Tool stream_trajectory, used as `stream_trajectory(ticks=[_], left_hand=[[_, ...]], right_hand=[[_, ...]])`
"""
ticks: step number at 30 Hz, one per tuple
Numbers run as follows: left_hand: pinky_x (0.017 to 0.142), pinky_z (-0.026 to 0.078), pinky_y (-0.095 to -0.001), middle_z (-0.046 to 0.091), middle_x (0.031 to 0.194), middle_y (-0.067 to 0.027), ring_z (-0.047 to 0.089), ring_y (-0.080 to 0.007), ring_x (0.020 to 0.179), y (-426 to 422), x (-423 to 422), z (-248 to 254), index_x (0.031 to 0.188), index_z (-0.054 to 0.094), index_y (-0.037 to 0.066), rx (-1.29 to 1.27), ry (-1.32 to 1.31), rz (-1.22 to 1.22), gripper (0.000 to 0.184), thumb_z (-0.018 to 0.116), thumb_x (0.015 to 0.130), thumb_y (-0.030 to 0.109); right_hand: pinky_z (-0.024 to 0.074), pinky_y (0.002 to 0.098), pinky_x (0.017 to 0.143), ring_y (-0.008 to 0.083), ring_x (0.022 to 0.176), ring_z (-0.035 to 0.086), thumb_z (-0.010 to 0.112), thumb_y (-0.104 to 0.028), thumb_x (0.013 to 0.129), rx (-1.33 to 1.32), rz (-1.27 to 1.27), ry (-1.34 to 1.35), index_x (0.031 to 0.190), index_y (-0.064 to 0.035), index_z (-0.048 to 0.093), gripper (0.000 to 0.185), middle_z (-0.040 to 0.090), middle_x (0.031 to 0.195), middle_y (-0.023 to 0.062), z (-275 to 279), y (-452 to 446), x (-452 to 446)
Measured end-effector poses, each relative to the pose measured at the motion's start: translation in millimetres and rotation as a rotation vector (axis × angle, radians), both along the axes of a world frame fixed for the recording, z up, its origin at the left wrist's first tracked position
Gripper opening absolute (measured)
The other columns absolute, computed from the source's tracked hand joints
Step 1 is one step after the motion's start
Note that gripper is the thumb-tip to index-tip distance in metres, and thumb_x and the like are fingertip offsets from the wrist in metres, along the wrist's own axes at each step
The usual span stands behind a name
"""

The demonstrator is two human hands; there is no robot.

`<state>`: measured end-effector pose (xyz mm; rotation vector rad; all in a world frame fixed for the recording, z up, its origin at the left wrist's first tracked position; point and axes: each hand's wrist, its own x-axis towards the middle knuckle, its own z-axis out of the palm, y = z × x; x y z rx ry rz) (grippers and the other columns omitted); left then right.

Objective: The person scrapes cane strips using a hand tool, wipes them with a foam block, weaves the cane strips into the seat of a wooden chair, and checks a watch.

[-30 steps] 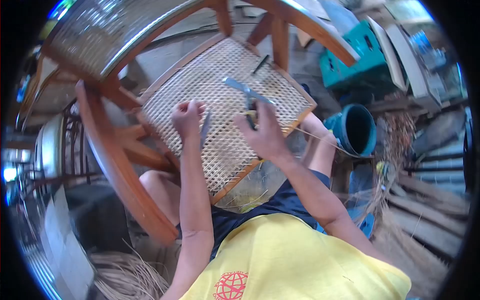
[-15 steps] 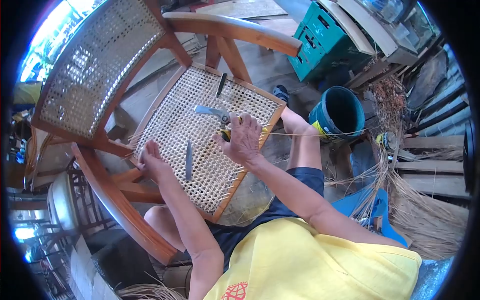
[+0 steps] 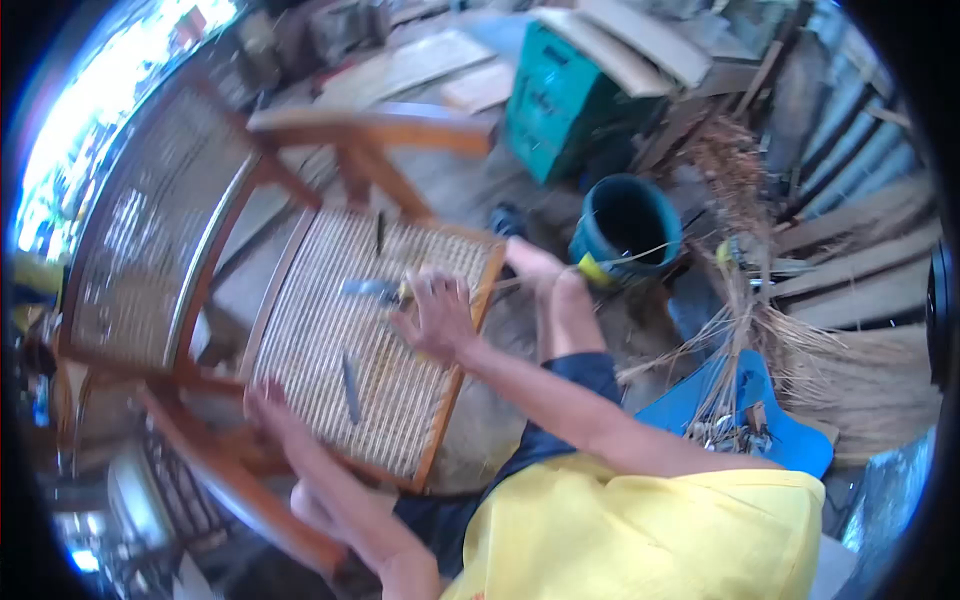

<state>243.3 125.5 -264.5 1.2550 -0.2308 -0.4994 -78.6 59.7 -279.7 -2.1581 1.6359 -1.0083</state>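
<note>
The wooden armchair's woven cane seat point(image 3: 320, 300) faces me, blurred by motion. My right hand point(image 3: 445, 318) is over the seat near its right edge, thumb and fingers curled round the handles of pruning shears point(image 3: 372, 288), whose blades point left. My left hand point(image 3: 268, 405) is by the seat's left edge, its fingers stretched out and no held thing visible. Between the hands a thin pointed metal tool point(image 3: 351, 388) lies on the cane. Farther up lies a slim dark-handled tool point(image 3: 380, 232). A cane strand point(image 3: 520, 280) runs from the seat's right edge towards the bucket.
The caned backrest point(image 3: 150, 230) and wooden arms point(image 3: 380, 130) frame the seat. At the right stands a dark teal bucket point(image 3: 600, 245), with green crates point(image 3: 545, 100) behind it. Loose cane strands point(image 3: 740, 310) hang above a blue plastic piece point(image 3: 775, 420).
The view has shifted, so the chair and both hands appear lower and farther left. My right hand stays at the shears; my left stays by the seat's left edge.
</note>
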Motion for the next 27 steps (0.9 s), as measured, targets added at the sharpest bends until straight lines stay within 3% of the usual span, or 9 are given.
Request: stream_trajectory(ticks=[2,7,11,16,20,22,23,25,27], left_hand=[[0.099,0.052,-0.0354,0.051,0.135,-0.0185,0.057,-0.0303,0.118,17.7,24.4,-31.3,0.143,0.037,-0.005,0.027,-0.114,-0.124,0.056,0.053,0.1,0.027],[0.098,0.049,-0.0392,0.044,0.14,-0.0198,0.054,-0.03,0.119,16.7,8.2,-30.8,0.148,0.028,0.001,0.107,-0.108,-0.122,0.066,0.059,0.098,0.03],[0.094,0.05,-0.0414,0.043,0.14,-0.021,0.054,-0.0314,0.118,8.6,-22.0,-31.4,0.151,0.02,0.003,0.251,-0.179,-0.055,0.078,0.065,0.094,0.031],[0.094,0.05,-0.0364,0.044,0.143,-0.0227,0.057,-0.0297,0.117,80.9,-117.4,34.1,0.149,0.031,-0.001,0.408,-0.589,-0.284,0.061,0.059,0.1,0.021],[0.093,0.05,-0.0362,0.051,0.137,-0.0193,0.057,-0.0286,0.115,152.7,-121.5,-10.2,0.145,0.038,-0.001,0.275,-0.808,-0.231,0.052,0.058,0.099,0.016],[0.09,0.051,-0.0333,0.055,0.131,-0.0156,0.059,-0.0254,0.108,188.1,-133.5,-7.5,0.14,0.041,-0.002,0.427,-0.787,-0.275,0.05,0.061,0.098,0.015],[0.088,0.051,-0.0312,0.055,0.13,-0.0133,0.061,-0.0213,0.104,203.7,-143.7,-5.4,0.137,0.044,-0.003,0.329,-0.585,-0.317,0.046,0.061,0.098,0.014],[0.084,0.053,-0.0259,0.055,0.13,-0.0123,0.064,-0.0152,0.095,219.9,-158.9,8.5,0.134,0.046,-0.004,0.122,-0.292,-0.317,0.039,0.058,0.099,0.009],[0.082,0.054,-0.0291,0.056,0.127,-0.0148,0.065,-0.0189,0.092,232.1,-154.1,19.7,0.141,0.038,0.002,0.212,-0.368,-0.307,0.044,0.054,0.101,0.013]], right_hand=[[0.0248,0.0555,0.109,0.0383,0.127,0.04,0.065,-0.046,0.088,-0.076,-0.116,-0.049,0.138,0.0002,0.042,0.072,0.046,0.132,0.0215,6.9,7.6,-48.6],[0.0407,0.0475,0.098,0.0375,0.111,0.054,0.067,-0.035,0.088,-0.237,-0.395,-0.089,0.126,0.001,0.052,0.054,0.057,0.116,0.0211,18.2,32.8,-205.9],[0.044,0.047,0.096,0.0397,0.109,0.055,0.065,-0.029,0.09,-0.16,-0.678,0.077,0.122,0.0033,0.054,0.047,0.059,0.113,0.0236,-5.1,102.2,-320.3],[0.045,0.0469,0.094,0.0421,0.106,0.056,0.06,-0.031,0.093,0.175,-0.805,0.007,0.119,0.0041,0.056,0.043,0.058,0.11,0.0261,-36.7,216.5,-361.6],[0.0463,0.047,0.093,0.0401,0.107,0.058,0.054,-0.037,0.096,0.445,-0.667,0.088,0.117,0.0019,0.058,0.044,0.061,0.115,0.0255,-90.0,250.9,-331.0],[0.0499,0.0448,0.088,0.0295,0.1,0.064,0.05,-0.038,0.099,0.946,-0.744,-1.024,0.115,-0.0047,0.063,0.039,0.068,0.109,0.0147,-74.8,253.8,-284.9],[0.052,0.0438,0.09,0.0265,0.101,0.066,0.047,-0.042,0.1,1.108,-0.802,-1.266,0.119,-0.0077,0.063,0.043,0.069,0.112,0.0101,-69.7,248.2,-280.8],[0.0533,0.0409,0.089,0.0256,0.1,0.066,0.041,-0.052,0.101,1.091,-0.524,-1.444,0.127,-0.0078,0.06,0.055,0.068,0.113,0.0111,-41.0,226.6,-263.7],[0.0537,0.0399,0.089,0.0248,0.097,0.066,0.04,-0.056,0.101,1.106,-0.452,-1.519,0.126,-0.0079,0.06,0.058,0.068,0.112,0.0084,-31.5,202.6,-255.1]])
